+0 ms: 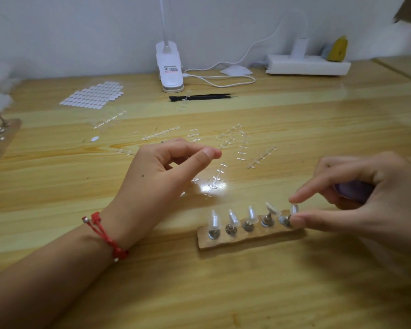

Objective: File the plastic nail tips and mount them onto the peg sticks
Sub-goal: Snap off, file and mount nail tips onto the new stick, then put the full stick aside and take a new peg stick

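A brown base strip (252, 239) lies near the front of the wooden table and carries several metal peg sticks, most topped with clear nail tips (213, 220). My right hand (356, 200) pinches the rightmost nail tip (294, 209) between forefinger and thumb on its peg, while its other fingers curl round a purple file (352, 189). My left hand (166, 172) hovers left of the strip, fingers loosely curled, thumb and forefinger nearly touching; I cannot tell whether anything is between them.
Empty clear plastic sprues (243, 144) lie scattered mid-table. Further back are an adhesive tab sheet (93, 96), black tweezers (199, 97), a white clip lamp (169, 67) with cable and a power strip (306, 65). Another peg board (0, 138) sits at the left edge.
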